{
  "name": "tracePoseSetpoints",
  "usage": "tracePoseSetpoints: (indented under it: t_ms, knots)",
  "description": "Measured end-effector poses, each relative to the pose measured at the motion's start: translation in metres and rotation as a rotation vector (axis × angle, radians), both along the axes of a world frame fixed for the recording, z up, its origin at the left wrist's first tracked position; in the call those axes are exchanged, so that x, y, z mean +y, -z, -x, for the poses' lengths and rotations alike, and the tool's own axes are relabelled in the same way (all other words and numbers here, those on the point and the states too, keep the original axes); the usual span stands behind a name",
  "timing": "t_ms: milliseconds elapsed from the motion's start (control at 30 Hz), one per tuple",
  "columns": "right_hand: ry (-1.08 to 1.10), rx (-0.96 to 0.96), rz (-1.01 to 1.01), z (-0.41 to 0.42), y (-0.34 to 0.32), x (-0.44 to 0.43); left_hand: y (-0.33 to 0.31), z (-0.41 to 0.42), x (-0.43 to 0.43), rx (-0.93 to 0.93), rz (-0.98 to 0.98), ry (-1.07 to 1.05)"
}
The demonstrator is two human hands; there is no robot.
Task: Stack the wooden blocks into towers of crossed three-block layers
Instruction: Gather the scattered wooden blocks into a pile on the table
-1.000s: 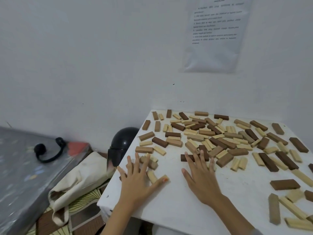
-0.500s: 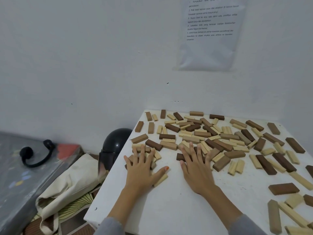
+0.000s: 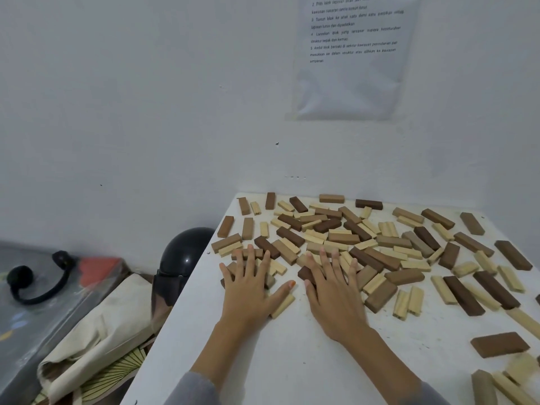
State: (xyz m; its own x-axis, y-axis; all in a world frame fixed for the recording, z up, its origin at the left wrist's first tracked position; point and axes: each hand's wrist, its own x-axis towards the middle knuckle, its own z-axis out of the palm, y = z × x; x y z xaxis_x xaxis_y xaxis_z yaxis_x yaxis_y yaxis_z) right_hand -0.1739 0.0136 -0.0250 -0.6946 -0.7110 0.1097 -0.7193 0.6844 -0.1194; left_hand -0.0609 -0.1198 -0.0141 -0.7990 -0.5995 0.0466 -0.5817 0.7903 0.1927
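Several wooden blocks (image 3: 344, 238), pale, mid-brown and dark, lie scattered flat across a white table (image 3: 292, 355). No tower stands. My left hand (image 3: 248, 290) lies flat with fingers spread on a small cluster of blocks near the table's left edge; a pale block (image 3: 282, 306) pokes out under its thumb. My right hand (image 3: 333, 290) lies flat beside it, fingers straight over a dark block (image 3: 305, 274) and pale ones at the near edge of the main heap. Neither hand grips anything.
A black helmet (image 3: 182, 258) and a cream cloth bag (image 3: 96, 325) sit on the floor left of the table. A grey surface with black headphones (image 3: 35, 282) is far left. A printed sheet (image 3: 353, 54) hangs on the white wall. More blocks (image 3: 499, 343) lie at the right.
Both hands have slid forward onto the blocks, away from me, pushing the near ones toward the heap. The camera has tilted, so the table sits lower in view.
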Motion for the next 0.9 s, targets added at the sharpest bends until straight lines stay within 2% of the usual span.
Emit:
tracePoseSetpoints:
  t_ms: [200,367,467,500,533,600,700,800,900]
  knots:
    - [-0.072,0.056,0.078,0.013,0.002,-0.009,0.003,0.021,-0.008,0.049,-0.009,0.021]
    - [-0.093,-0.029,0.035,0.014,-0.001,-0.013,0.005,0.028,-0.010,0.038,0.044,0.048]
    - [-0.134,-0.019,0.085,0.018,-0.009,-0.013,0.003,0.023,-0.014,0.159,0.048,0.192]
    - [-0.136,-0.077,0.092,0.019,-0.014,-0.013,0.004,0.023,-0.016,0.229,0.140,0.270]
    - [-0.144,-0.137,0.103,0.020,-0.022,-0.014,-0.001,0.023,-0.019,0.285,0.099,0.265]
    - [-0.188,-0.203,0.143,0.021,-0.038,-0.018,-0.016,0.024,-0.026,0.471,-0.103,0.084]
    - [-0.349,-0.244,0.119,0.015,-0.045,-0.027,-0.021,0.028,-0.054,0.608,-0.201,-0.097]
    - [-0.488,-0.137,0.030,0.002,-0.029,-0.039,-0.013,0.027,-0.092,0.494,-0.281,-0.184]
    - [-0.458,-0.030,-0.016,-0.004,-0.012,-0.052,-0.002,0.028,-0.110,0.364,-0.304,-0.109]
